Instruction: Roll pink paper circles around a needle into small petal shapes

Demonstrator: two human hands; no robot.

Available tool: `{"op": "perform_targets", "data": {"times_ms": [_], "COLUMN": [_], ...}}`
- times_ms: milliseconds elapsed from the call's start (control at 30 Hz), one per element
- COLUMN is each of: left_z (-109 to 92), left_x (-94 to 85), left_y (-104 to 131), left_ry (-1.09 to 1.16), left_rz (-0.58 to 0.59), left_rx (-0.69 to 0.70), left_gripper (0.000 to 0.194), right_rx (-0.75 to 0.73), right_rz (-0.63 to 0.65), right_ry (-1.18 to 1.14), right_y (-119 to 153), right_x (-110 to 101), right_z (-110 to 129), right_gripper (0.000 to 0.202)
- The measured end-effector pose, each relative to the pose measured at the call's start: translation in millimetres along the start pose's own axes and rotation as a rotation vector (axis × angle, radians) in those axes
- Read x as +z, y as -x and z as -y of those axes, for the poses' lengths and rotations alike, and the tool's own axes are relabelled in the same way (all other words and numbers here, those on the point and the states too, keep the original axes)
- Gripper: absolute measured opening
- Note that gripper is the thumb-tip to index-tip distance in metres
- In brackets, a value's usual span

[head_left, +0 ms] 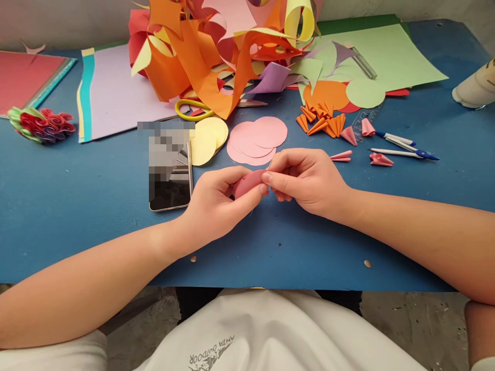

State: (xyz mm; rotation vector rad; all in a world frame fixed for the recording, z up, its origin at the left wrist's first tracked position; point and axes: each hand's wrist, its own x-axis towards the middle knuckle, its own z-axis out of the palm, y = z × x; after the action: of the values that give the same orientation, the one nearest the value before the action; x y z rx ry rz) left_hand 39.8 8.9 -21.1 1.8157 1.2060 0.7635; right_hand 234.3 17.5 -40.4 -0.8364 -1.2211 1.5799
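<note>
Though near left hand (pixel 218 206), phone (pixel 170 193) apart from pink discs (pixel 257 138).

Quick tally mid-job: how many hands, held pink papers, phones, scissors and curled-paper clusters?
Hands (left hand, right hand): 2
Held pink paper: 1
Phone: 1
Yellow-handled scissors: 1
Curled-paper cluster: 1
Total: 6

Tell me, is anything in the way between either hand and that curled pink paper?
Nothing visible is: the left hand and right hand both hold the pink paper directly. The phone beside the left hand and the flat pink circles beyond lie outside that gap.
</note>
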Motion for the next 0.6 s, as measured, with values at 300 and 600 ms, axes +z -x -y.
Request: {"op": "perform_targets", "data": {"times_ms": [300, 600], "left_z": [-3.4, 1.5], "left_x": [-0.8, -0.2], "left_y": [1.0, 4.6], "left_ry": [0.064, 0.018], "left_rz": [-0.01, -0.042], "left_rx": [-0.023, 0.04], "left_gripper": [0.018, 0.016], "right_rx": [-0.068, -0.023], "right_rz": [0.036, -0.02], "right_ry": [-0.036, 0.016], "right_y": [-1.5, 0.3], "right_x": [-0.7, -0.9], "right_z": [-3.8, -1.7], "right_gripper": [0.022, 0.035]}}
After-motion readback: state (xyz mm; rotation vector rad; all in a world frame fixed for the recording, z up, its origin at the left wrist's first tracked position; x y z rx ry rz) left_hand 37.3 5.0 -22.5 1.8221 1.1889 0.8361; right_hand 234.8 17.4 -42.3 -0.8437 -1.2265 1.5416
